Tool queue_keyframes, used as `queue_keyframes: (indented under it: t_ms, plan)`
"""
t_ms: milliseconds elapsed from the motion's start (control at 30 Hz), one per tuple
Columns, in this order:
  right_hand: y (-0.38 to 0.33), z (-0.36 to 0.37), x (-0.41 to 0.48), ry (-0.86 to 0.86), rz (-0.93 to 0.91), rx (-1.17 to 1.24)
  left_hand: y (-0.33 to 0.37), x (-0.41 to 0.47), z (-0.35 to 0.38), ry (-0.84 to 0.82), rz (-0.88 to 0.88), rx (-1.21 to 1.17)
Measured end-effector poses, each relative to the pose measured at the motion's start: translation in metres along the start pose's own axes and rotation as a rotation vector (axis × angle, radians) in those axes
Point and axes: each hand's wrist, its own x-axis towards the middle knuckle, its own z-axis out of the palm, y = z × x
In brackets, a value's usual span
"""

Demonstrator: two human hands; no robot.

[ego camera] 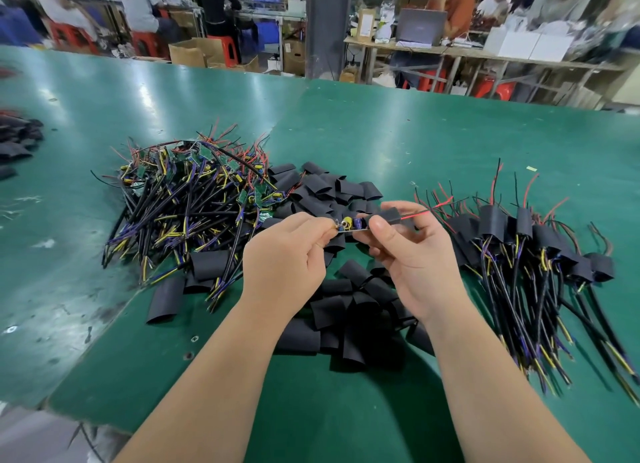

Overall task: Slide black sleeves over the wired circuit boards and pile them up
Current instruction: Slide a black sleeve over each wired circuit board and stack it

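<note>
Circuit board (pixel 349 226), pinched by the left hand (pixel 284 258) above the middle of the tabletop (pixel 415 133), meets the mouth of the black sleeve (pixel 393 216) gripped by the right hand (pixel 415 255). Its raised components could snag the rim and buckle the sleeve.

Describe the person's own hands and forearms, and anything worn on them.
Nothing is worn. The left hand and right hand are bare: no gloves, rings or tape. The left forearm and right forearm are bare too, with no sleeve, watch or band in view. Visible nails are short and unpainted.
</note>
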Motion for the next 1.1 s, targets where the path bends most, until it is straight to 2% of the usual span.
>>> queue_keyframes:
  t_ms: [333, 600, 967, 1033, 1100]
  plan:
    - [-0.0033, -0.0051, -0.0003, 0.001, -0.046, -0.084, -0.0019, 0.0, -0.0022, -0.018, 0.001, 0.03]
    - [-0.0071, -0.0058, -0.0022, 0.021, -0.093, -0.169, 0.0003, 0.0012, -0.0028, 0.003, 0.099, 0.083]
    - [-0.0032, -0.0086, -0.0033, 0.166, -0.237, -0.599, -0.0011, 0.0009, -0.0036, -0.005, 0.119, 0.128]
    - [-0.0009, -0.0065, -0.0034, 0.189, -0.204, -0.592, -0.0011, 0.0013, -0.003, -0.002, 0.115, 0.123]
    - [0.0011, -0.0043, -0.0024, 0.177, -0.118, -0.449, -0.0011, 0.0011, -0.0027, 0.007, 0.105, 0.129]
